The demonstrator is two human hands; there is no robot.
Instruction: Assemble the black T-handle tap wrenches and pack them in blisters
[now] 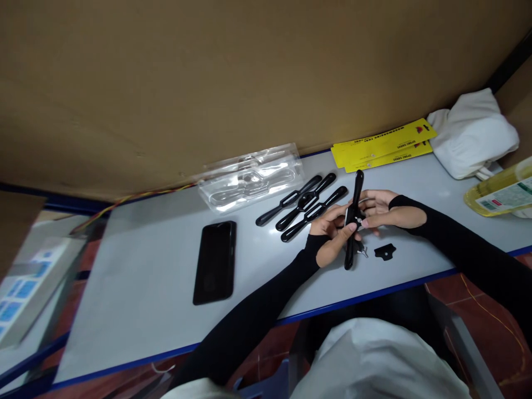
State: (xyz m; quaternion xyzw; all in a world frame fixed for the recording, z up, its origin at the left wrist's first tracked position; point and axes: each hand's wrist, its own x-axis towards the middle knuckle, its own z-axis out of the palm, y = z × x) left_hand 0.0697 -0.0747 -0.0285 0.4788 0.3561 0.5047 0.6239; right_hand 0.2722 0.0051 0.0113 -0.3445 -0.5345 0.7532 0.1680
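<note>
**Grey table [137, 288], brown wall [249, 83] behind, one black tool [353, 210] between your hands**

You sit at the near edge, the table trimmed in blue and the wall rising along its far side; you hold the black tool right of centre, its long axis running far to near, one handle pointing each way. Your left hand [333, 235] grasps it at the middle, thumb laid across the body; your right hand [379, 211] meets the same middle part from the right, thumb and fingers by a small silver fitting [358, 221]; whether they pinch that fitting or the tool itself, you cannot tell from here.

Just below your hands is a silver wing-shaped screw [364, 252]; near it, to the right, a small black plate [385, 252] lies on the table; to the left of your left hand, three similar black tools [306, 200] lie side by side, slanting from near left to far right. Beyond them, toward the wall, rest clear plastic shells [251, 182]; farther left and nearer you lies a black phone [215, 263]; at the far right are yellow cards [384, 147], then a white cloth bundle [474, 133], with a bottle of yellowish liquid [505, 194] nearer you at the right edge.
</note>
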